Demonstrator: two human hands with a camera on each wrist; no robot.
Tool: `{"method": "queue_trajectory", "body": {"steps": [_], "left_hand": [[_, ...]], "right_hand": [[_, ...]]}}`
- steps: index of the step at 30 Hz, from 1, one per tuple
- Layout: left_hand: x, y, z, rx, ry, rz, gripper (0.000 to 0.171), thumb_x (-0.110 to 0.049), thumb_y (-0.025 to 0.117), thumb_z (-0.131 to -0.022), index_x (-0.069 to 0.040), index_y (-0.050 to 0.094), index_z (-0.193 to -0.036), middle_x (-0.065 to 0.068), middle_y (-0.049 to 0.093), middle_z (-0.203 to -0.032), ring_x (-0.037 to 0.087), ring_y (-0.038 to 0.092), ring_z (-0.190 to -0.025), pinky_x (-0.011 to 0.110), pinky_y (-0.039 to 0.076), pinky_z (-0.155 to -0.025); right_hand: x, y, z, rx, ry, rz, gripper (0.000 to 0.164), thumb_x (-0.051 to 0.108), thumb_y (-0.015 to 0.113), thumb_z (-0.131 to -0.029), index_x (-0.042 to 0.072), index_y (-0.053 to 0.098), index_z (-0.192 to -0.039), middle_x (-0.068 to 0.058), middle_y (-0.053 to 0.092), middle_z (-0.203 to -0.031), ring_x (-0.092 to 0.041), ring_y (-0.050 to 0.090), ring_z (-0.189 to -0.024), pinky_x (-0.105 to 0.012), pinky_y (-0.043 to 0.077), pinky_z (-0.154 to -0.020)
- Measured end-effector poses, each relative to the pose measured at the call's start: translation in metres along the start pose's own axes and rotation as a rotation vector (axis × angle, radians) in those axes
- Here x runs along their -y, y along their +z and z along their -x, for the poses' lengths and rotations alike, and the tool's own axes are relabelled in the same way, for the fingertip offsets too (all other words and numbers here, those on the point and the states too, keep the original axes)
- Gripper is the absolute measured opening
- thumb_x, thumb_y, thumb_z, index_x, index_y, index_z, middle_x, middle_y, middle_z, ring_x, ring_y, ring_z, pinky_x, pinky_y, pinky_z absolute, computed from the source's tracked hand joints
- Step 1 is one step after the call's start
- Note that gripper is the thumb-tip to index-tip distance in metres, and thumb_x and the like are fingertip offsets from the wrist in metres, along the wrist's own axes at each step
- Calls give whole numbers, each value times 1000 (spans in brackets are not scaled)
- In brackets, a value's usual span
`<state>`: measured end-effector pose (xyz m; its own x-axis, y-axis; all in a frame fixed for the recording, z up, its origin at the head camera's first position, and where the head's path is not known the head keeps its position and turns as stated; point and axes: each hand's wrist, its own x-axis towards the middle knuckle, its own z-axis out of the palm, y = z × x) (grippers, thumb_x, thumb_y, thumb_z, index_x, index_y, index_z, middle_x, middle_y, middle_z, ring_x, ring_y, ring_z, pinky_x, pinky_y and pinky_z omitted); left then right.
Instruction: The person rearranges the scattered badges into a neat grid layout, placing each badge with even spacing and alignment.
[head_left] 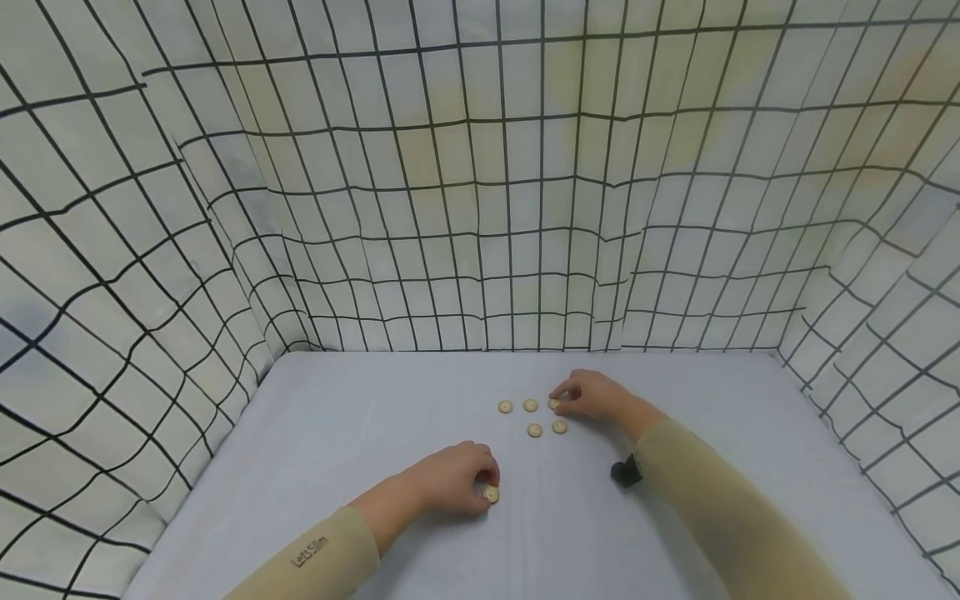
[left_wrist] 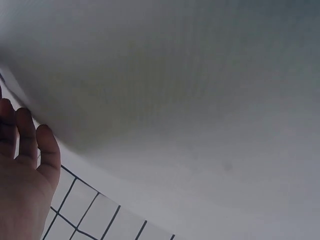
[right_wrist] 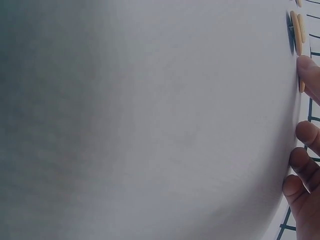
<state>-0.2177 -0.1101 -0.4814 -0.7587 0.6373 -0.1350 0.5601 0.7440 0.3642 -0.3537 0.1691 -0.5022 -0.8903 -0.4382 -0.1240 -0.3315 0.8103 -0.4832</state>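
Observation:
My left hand (head_left: 457, 477) pinches a small round pale wooden disc (head_left: 491, 494) between thumb and forefinger, low over the white tabletop. Farther back, my right hand (head_left: 594, 394) has its thumb and forefinger on either side of another disc (head_left: 554, 403), at the right end of a back row. Beside it in that row lie a middle disc (head_left: 530, 405) and a left disc (head_left: 506, 407). Two more, a front left disc (head_left: 534, 430) and a front right disc (head_left: 559, 427), lie nearer to me. In the right wrist view, fingertips (right_wrist: 304, 131) rest at the surface near the discs (right_wrist: 296, 33).
A white cloth covers the table (head_left: 360, 400). White walls with a black grid (head_left: 450, 250) close it in at the back and on both sides. A small black device (head_left: 626, 472) sticks out from under the right sleeve (head_left: 720, 500).

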Motion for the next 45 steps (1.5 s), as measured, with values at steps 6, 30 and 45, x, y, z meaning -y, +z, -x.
{"method": "queue_trajectory", "body": {"steps": [6,30,45], "left_hand": [[10,0,-3,-58,-35,48,11,-27,66,-77,-30,59,-86,-15,52,-86,5,46,-82,24,41,-78],[30,-22,-56,-78,-196,65,16,-29,69,-77,-24,60,-90,-10,53,-88,11,48,-84,30,41,-80],[37,-24,-72,-49,-222,62,14,-27,67,-78,-24,61,-91,-10,53,-89,12,48,-84,30,40,-78]], "right_hand": [[0,1,0,-1,1,0,22,41,71,-77,35,70,-98,14,56,-87,-7,51,-84,-31,41,-81],[0,0,-1,4,35,26,25,44,72,-74,38,69,-98,11,54,-84,-10,49,-81,-30,41,-74],[-4,1,-4,5,49,-12,24,46,73,-73,38,70,-95,9,55,-84,-12,50,-81,-32,40,-75]]}}
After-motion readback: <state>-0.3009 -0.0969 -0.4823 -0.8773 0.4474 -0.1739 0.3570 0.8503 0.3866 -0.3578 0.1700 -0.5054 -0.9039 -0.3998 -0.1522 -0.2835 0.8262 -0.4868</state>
